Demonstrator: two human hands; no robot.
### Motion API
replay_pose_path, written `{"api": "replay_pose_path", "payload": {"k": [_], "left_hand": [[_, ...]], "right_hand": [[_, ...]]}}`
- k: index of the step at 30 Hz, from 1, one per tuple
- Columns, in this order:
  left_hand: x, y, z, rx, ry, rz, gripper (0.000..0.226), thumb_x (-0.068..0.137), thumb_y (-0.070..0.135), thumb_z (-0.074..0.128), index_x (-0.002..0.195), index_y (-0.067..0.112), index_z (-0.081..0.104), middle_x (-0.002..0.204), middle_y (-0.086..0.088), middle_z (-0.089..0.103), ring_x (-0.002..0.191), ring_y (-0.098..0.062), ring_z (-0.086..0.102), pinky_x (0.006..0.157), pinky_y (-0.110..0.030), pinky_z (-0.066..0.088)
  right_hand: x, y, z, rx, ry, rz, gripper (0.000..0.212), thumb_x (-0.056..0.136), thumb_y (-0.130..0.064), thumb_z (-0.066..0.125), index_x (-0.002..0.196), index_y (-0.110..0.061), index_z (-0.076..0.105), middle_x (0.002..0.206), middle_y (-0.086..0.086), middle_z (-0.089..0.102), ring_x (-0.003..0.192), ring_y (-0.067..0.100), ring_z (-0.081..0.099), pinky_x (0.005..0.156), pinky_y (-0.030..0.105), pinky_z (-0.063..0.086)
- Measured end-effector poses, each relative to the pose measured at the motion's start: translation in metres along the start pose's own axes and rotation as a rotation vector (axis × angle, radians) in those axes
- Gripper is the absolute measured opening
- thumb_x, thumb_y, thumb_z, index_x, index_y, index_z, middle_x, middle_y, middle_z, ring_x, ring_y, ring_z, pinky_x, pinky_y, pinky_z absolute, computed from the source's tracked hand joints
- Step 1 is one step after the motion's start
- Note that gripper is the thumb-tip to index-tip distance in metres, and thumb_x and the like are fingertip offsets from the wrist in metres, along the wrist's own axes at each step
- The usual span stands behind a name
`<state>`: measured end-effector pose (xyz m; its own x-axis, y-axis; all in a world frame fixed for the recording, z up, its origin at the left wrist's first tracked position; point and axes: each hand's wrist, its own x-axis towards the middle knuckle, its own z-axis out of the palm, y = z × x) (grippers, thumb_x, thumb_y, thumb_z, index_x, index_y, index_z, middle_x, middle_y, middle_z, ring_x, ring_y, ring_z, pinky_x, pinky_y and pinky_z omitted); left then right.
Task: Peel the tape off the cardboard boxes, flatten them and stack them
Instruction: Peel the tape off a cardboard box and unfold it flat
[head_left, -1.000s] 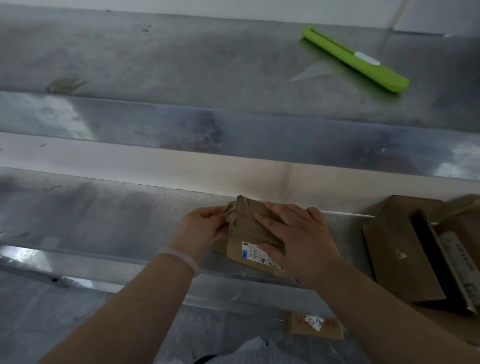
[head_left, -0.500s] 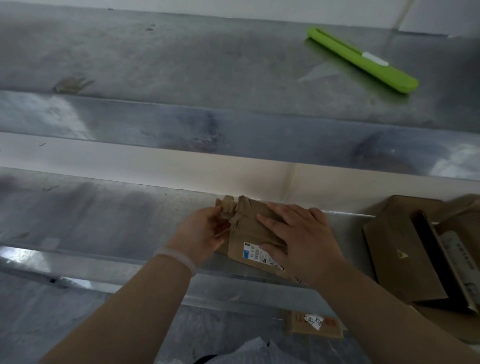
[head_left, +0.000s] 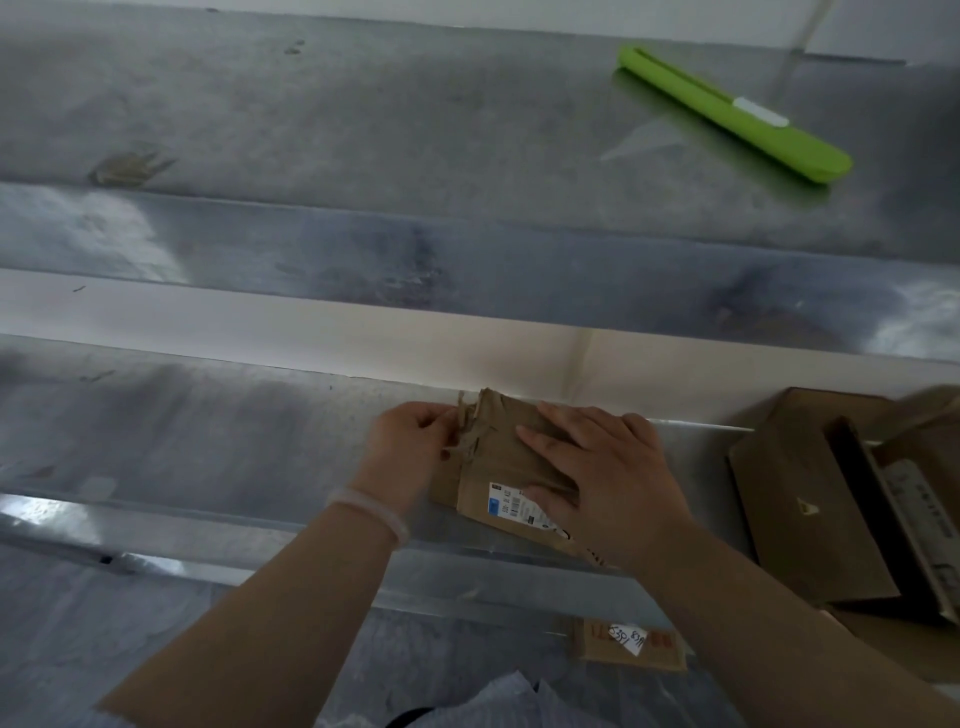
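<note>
The small cardboard box (head_left: 498, 457) lies pressed nearly flat on the lower metal shelf (head_left: 208, 441), its near corner reaching the shelf's front edge. It is plain brown and creased, with a white-and-blue printed label (head_left: 511, 506) on its near part. Along its left edge a ragged brown strip (head_left: 466, 436) — crumpled, half lifted — is pinched in my left hand (head_left: 410, 447); my right hand (head_left: 608, 483) lies flat on its top face. Well to the right sit other cardboard boxes (head_left: 800, 509), one open and dark inside, and a small cardboard piece (head_left: 595, 642) with a white handwritten tag lies below the shelf.
</note>
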<state>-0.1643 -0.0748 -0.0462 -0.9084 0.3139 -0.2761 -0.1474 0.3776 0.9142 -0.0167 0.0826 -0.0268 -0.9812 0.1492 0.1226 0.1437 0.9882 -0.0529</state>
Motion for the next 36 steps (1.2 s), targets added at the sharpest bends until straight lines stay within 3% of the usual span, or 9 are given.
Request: {"api": "replay_pose_path", "payload": {"k": [3, 7, 12, 18, 23, 28, 30, 33, 36], "left_hand": [[-0.001, 0.002, 0.000, -0.124, -0.099, -0.080, 0.023, 0.093, 0.030, 0.056, 0.087, 0.012, 0.070, 0.082, -0.004, 0.074, 0.078, -0.018, 0.071, 0.074, -0.032, 0.058], [-0.001, 0.003, -0.002, -0.244, -0.185, -0.117, 0.014, 0.088, 0.012, 0.064, 0.095, 0.001, 0.068, 0.086, -0.014, 0.072, 0.080, -0.027, 0.069, 0.079, -0.039, 0.058], [-0.001, 0.002, 0.001, -0.453, -0.183, -0.265, 0.011, 0.093, -0.001, 0.051, 0.093, -0.003, 0.062, 0.078, -0.014, 0.067, 0.069, -0.022, 0.066, 0.059, -0.028, 0.058], [-0.002, -0.008, 0.002, -0.610, -0.149, -0.409, 0.005, 0.092, -0.001, 0.053, 0.094, 0.000, 0.057, 0.080, -0.015, 0.066, 0.067, -0.022, 0.067, 0.058, -0.031, 0.058], [-0.002, -0.005, 0.003, -0.208, -0.097, -0.201, 0.011, 0.092, 0.007, 0.058, 0.093, 0.003, 0.067, 0.081, -0.011, 0.071, 0.073, -0.021, 0.068, 0.065, -0.029, 0.059], [0.000, -0.008, 0.003, -0.037, -0.082, -0.185, 0.019, 0.094, 0.022, 0.055, 0.082, 0.019, 0.069, 0.094, -0.003, 0.070, 0.094, -0.022, 0.064, 0.093, -0.041, 0.051], [-0.001, -0.002, 0.001, -0.067, -0.113, -0.207, 0.018, 0.094, 0.023, 0.053, 0.093, 0.011, 0.068, 0.106, -0.006, 0.067, 0.102, -0.025, 0.060, 0.099, -0.040, 0.045], [0.000, -0.001, -0.002, -0.049, -0.139, -0.186, 0.015, 0.091, 0.030, 0.058, 0.082, 0.021, 0.067, 0.090, 0.004, 0.065, 0.087, -0.014, 0.057, 0.092, -0.033, 0.044], [-0.001, -0.007, -0.003, -0.055, -0.162, -0.145, 0.007, 0.087, 0.026, 0.065, 0.088, 0.021, 0.070, 0.082, 0.005, 0.070, 0.086, -0.013, 0.063, 0.087, -0.032, 0.050]], "right_hand": [[0.001, 0.001, 0.000, -0.006, -0.007, 0.006, 0.060, 0.083, -0.066, 0.039, 0.134, -0.039, 0.053, 0.143, -0.009, 0.049, 0.124, 0.017, 0.051, 0.098, 0.043, 0.038], [0.000, 0.000, 0.001, 0.014, 0.026, -0.008, 0.059, 0.081, -0.065, 0.043, 0.132, -0.037, 0.056, 0.141, -0.008, 0.052, 0.121, 0.017, 0.052, 0.097, 0.043, 0.040], [-0.001, 0.001, 0.002, 0.019, 0.046, -0.011, 0.059, 0.081, -0.066, 0.043, 0.130, -0.037, 0.058, 0.141, -0.009, 0.052, 0.121, 0.017, 0.054, 0.097, 0.044, 0.042], [-0.001, 0.001, 0.003, 0.037, 0.064, -0.017, 0.058, 0.080, -0.065, 0.044, 0.129, -0.037, 0.059, 0.140, -0.009, 0.054, 0.120, 0.017, 0.055, 0.096, 0.045, 0.042], [-0.002, 0.002, 0.002, 0.042, 0.064, -0.009, 0.058, 0.081, -0.065, 0.044, 0.129, -0.037, 0.058, 0.140, -0.009, 0.053, 0.121, 0.016, 0.054, 0.097, 0.046, 0.042], [-0.001, 0.002, 0.002, 0.019, 0.025, -0.002, 0.059, 0.082, -0.067, 0.043, 0.132, -0.038, 0.055, 0.142, -0.010, 0.051, 0.123, 0.016, 0.053, 0.099, 0.045, 0.041], [-0.001, 0.002, 0.002, 0.018, 0.018, 0.000, 0.059, 0.082, -0.067, 0.043, 0.132, -0.039, 0.054, 0.143, -0.010, 0.050, 0.123, 0.015, 0.052, 0.100, 0.044, 0.040], [-0.001, 0.002, 0.002, 0.021, 0.025, 0.004, 0.059, 0.081, -0.067, 0.043, 0.131, -0.039, 0.056, 0.142, -0.010, 0.051, 0.123, 0.016, 0.053, 0.099, 0.044, 0.040], [-0.001, 0.002, 0.002, 0.022, 0.021, 0.001, 0.059, 0.081, -0.068, 0.042, 0.131, -0.039, 0.056, 0.142, -0.011, 0.051, 0.123, 0.016, 0.052, 0.099, 0.043, 0.039]]}}
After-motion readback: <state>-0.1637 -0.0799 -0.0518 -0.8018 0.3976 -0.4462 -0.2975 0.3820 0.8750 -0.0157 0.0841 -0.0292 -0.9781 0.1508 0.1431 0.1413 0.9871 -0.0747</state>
